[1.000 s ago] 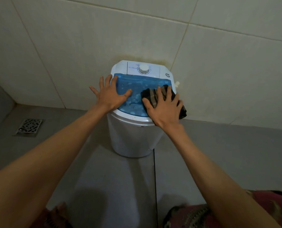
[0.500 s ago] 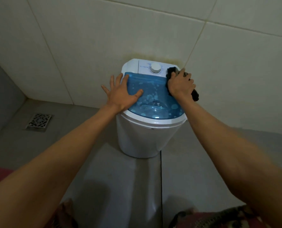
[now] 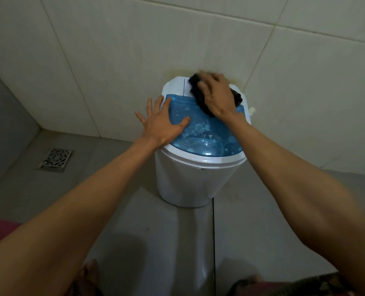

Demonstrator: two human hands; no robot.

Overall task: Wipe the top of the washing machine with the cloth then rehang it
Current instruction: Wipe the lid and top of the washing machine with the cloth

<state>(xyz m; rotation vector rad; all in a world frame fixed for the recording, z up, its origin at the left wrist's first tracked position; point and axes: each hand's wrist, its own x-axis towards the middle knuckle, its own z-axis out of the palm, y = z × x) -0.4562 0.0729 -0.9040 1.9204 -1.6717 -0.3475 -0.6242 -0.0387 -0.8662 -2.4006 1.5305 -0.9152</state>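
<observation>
A small white washing machine (image 3: 188, 180) with a translucent blue lid (image 3: 207, 144) stands on the floor against the tiled wall. My right hand (image 3: 216, 95) presses a dark cloth (image 3: 198, 92) onto the white control panel at the back of the top, hiding the dial. The cloth sticks out on both sides of the hand. My left hand (image 3: 162, 121) lies flat with fingers spread on the left edge of the blue lid, holding nothing.
A metal floor drain grate (image 3: 55, 160) sits in the grey floor to the left. Tiled wall (image 3: 113, 60) rises directly behind the machine. A grey wall closes the far left. Patterned fabric shows at the bottom corners.
My right hand has swept the cloth from the lid's front right up to the back right corner, then left across the control panel, now covering the dial. My left hand has stayed on the lid.
</observation>
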